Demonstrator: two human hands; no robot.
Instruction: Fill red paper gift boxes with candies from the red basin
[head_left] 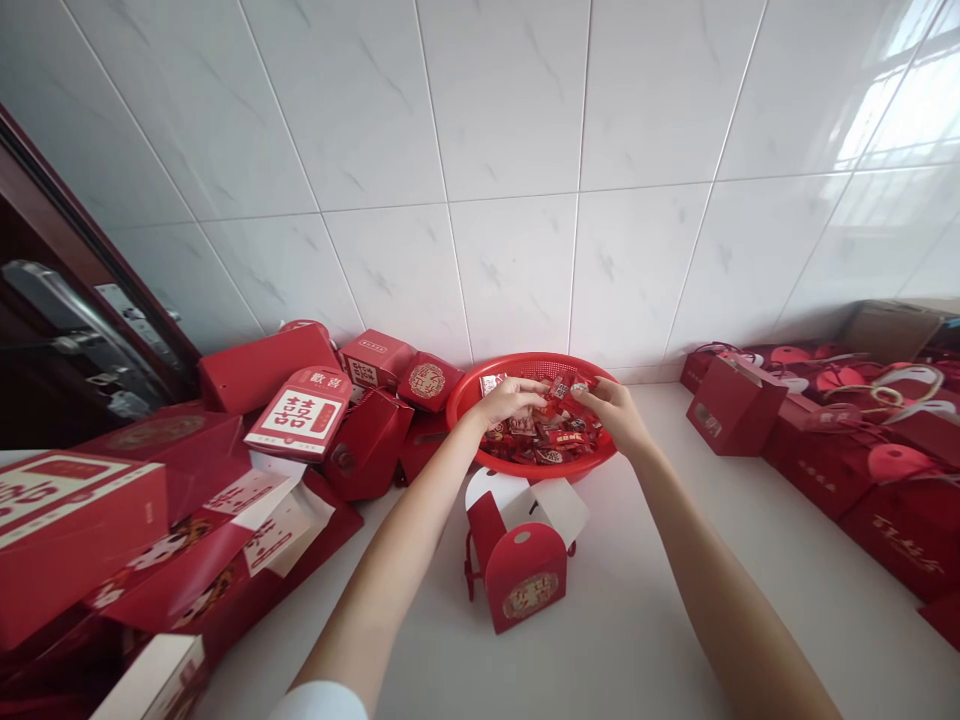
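Observation:
A red plastic basket [459, 432] filled with small wrapped candies [566, 438] stands against the tiled wall. Both of my hands reach into it. My left hand [511, 402] is over the left part of the candies, its fingers stretched out and slightly bent. At the right side, my right hand [611, 410] pinches a small wrapped candy [577, 389] between thumb and fingers. In front of the basket, between my forearms, a red gift box [527, 575] stands upright with its top flaps spread. Cord shows at its sides, and its inside is mostly hidden.
At left, red boxes [360, 445] and a box with white label [300, 412] lie piled near a door handle [82, 330]. On the right stand rows of red boxes with cords [821, 455], a single red box [735, 402] and a brown carton [892, 330]. All rest on a white tabletop [615, 620].

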